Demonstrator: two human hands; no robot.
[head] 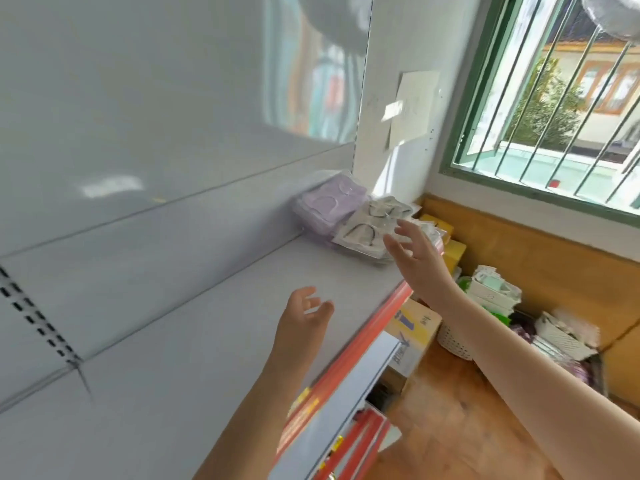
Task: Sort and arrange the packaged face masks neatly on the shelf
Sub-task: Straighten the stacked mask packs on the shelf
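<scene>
Smooth grey metal shelf (214,306); glossy flat mask packs (349,216) at far end; both hands empty w/ fingers spread

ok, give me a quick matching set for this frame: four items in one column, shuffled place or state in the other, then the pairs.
Items:
1. purple mask packs
2. clear-wrapped mask packs
3. left hand
4. white basket

Places/states:
A. open, over the bare shelf surface, holding nothing
B. on the floor below the window
C. at the shelf's far end, against the back panel
D. on the shelf nearer the front edge, beside the right hand

Pairs: 1-C, 2-D, 3-A, 4-B
</scene>
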